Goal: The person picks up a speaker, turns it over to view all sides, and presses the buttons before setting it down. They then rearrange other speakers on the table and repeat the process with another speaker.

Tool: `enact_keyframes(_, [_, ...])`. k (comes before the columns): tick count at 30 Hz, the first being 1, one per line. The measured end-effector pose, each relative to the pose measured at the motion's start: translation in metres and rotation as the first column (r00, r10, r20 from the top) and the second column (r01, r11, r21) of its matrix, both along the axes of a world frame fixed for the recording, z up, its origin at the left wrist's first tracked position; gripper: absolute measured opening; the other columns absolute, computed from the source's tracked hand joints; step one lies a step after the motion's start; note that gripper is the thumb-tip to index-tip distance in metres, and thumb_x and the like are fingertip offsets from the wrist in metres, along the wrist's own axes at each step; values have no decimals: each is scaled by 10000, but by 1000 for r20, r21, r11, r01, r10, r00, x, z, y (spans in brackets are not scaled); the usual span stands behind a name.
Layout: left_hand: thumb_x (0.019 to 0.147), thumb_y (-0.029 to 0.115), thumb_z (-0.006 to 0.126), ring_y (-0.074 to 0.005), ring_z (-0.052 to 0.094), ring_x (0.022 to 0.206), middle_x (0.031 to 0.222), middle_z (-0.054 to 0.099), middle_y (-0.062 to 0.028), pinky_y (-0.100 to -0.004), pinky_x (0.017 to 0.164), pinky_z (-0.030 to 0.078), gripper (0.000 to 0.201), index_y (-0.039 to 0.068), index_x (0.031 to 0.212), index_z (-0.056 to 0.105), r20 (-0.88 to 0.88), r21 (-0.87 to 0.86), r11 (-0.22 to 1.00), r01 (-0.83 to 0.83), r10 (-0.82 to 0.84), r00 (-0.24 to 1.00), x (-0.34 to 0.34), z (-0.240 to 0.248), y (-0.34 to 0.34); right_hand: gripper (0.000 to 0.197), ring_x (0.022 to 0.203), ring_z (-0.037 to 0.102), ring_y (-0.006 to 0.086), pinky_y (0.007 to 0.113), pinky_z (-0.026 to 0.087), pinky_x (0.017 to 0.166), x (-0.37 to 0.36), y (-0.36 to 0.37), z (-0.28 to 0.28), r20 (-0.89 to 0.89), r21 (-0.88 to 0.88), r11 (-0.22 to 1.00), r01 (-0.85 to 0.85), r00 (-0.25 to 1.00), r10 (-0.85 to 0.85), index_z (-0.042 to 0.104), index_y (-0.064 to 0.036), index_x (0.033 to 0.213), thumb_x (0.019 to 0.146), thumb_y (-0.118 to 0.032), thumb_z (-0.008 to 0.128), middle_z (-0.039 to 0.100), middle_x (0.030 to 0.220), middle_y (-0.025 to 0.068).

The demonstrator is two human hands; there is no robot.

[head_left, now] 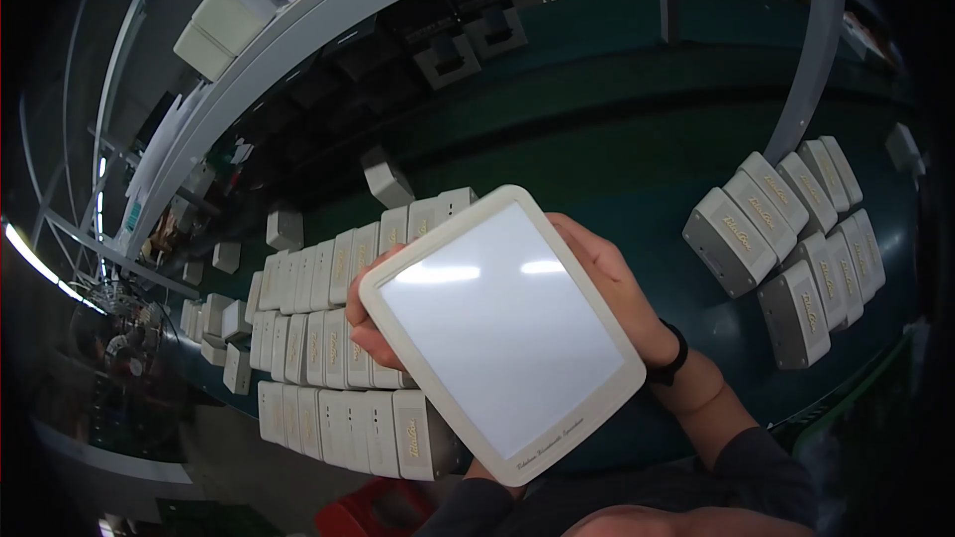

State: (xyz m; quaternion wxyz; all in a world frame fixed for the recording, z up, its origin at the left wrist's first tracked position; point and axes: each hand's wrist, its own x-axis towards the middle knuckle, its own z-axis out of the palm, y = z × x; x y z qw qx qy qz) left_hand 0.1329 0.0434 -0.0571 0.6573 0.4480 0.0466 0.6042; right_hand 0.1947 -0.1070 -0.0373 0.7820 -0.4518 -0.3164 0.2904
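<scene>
Evidently held: a panel (507, 333), cream-framed with a glossy white face, raised in front of the wearer's body and turned askew, its face toward my camera.
Handling: I'd judge it best to grip only the frame and back, keep fingers off the face, and tilt gently so the glare (438, 274) slides aside.
Left hand (368, 316): curled inward, fingers at the panel's left edge; the palm is hidden from me, presumably supporting the back.
Right hand (604, 267): partly closed along the upper right edge, fingers running behind; how tightly they press I cannot tell.
Wristband (679, 358): black, on the right wrist.
Rows (339, 259): cream units at left, partly covered by the panel.
Group (734, 229): similar units on the bench (711, 328), well right of both hands.
</scene>
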Motion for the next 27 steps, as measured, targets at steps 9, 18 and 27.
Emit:
enact_keyframes(9, [954,392,420,-198,554,867,817,519,-39,-606,1069,250,304,113,988,539,253,229,917,326,-380,890,-2,20,-3,403,1055,534,151,260,423,906,-9,4,13,22,55,983,175,984,-177,453,20,1268,980,-260,413,506,1260,111])
enact_keyframes(18, [939,304,499,-150,559,863,831,559,6,-570,1006,337,187,162,1010,598,375,378,799,468,-595,711,-40,43,-36,337,1031,531,143,261,412,893,-61,-27,-4,-11,44,999,30,1000,-29,505,6,1201,999,-206,339,566,1125,86])
enact_keyframes(27, [927,595,245,-249,606,863,893,637,-101,-506,836,450,634,84,1022,607,229,379,395,837,-916,328,-24,29,-43,354,861,599,157,279,460,733,-80,-31,-18,-20,-78,989,124,992,-126,539,6,1125,1010,-248,320,635,941,115])
